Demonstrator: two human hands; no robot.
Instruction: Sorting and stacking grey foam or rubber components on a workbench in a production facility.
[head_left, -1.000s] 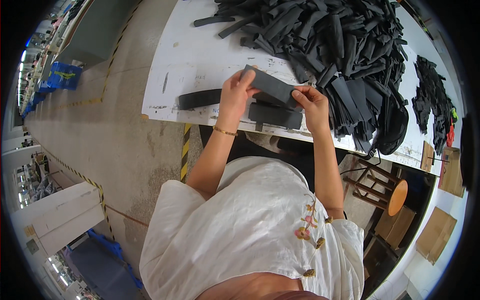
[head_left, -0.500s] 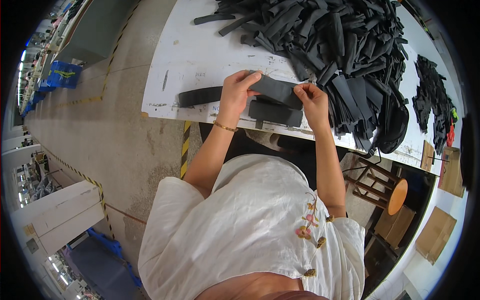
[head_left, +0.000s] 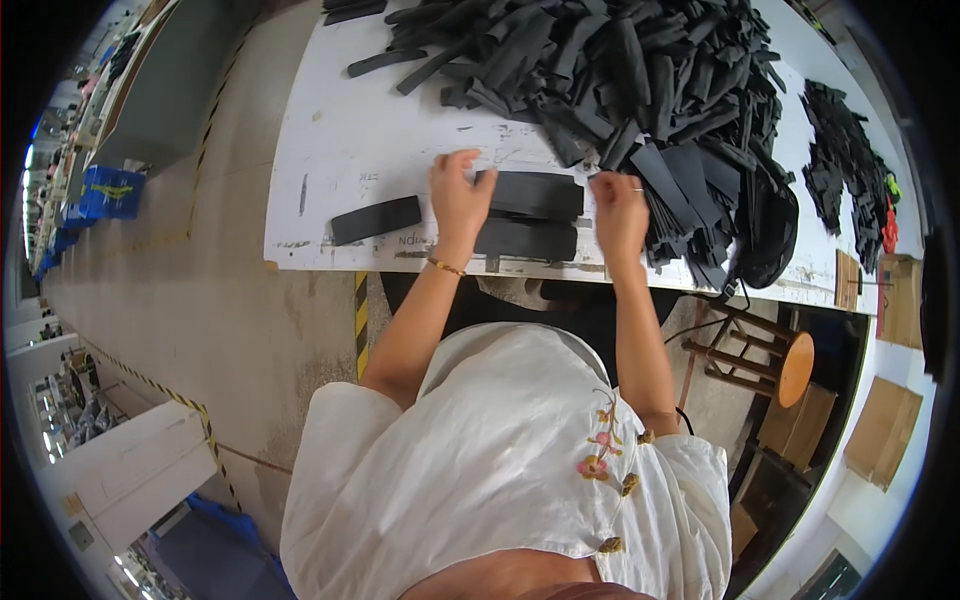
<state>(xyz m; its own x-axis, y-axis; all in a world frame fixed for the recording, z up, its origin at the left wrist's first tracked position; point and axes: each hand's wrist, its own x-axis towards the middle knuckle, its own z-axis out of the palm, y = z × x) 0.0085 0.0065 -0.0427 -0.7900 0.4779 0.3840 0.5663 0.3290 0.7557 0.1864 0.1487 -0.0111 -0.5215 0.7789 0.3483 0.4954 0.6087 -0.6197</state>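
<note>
Two dark grey fabric strips lie one behind the other in front of me, a far strip (head_left: 535,193) and a near strip (head_left: 527,240). My left hand (head_left: 460,200) is over their left ends, holding nothing, with thumb and fingers apart. Just off the right end of the far strip is my right hand (head_left: 621,212). Its fingers are curled together, and I cannot make out whether anything is in them. A third strip (head_left: 377,219) lies on the table to the left of my left hand.
A large heap of dark strips (head_left: 620,70) covers the back of the white table (head_left: 330,130). Flat strips (head_left: 683,190) fan out right of my right hand, beside a black bag (head_left: 768,235). Further right lies another dark pile (head_left: 845,160). A wooden stool (head_left: 795,368) stands below.
The strip I held up between both hands now lies flat on the table behind the near strip. My left hand has opened, and both hands are off the strip's ends.
</note>
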